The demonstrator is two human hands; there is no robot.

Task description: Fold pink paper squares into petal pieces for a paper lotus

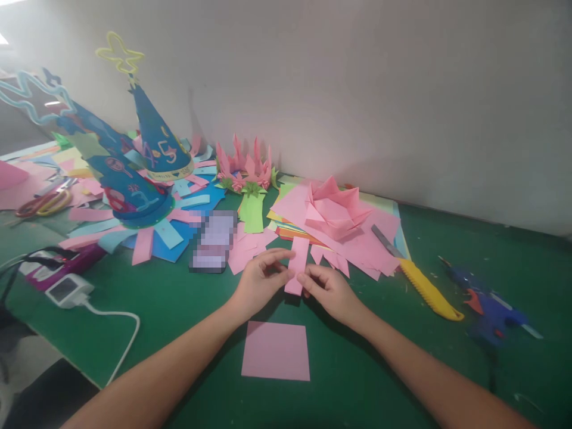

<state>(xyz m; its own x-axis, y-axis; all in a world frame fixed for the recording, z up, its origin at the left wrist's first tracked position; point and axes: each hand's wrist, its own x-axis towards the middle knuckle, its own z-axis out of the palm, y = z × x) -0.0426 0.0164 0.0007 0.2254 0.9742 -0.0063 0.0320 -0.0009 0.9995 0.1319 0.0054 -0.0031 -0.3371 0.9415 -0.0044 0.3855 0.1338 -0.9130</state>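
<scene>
Though slim, straight-edged paper strip (301, 253)

Single view from a head-worn camera, which faces forward and down across a green tabletop (379, 375) toward a grey wall (402, 107). The forearms (174, 363) enter at the lower edge; the left hand (257, 283) and right hand (333, 295) lie near the centre, at close range.

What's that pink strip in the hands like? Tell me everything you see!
The pink strip looks like plain paper: long, narrow, straight-edged, perhaps folded. Its length points away from the person, with the far end slanting slightly right. It seems lifted above the green table. The left hand holds its left side; the right hand pinches its right side, nearer the close end.
</scene>
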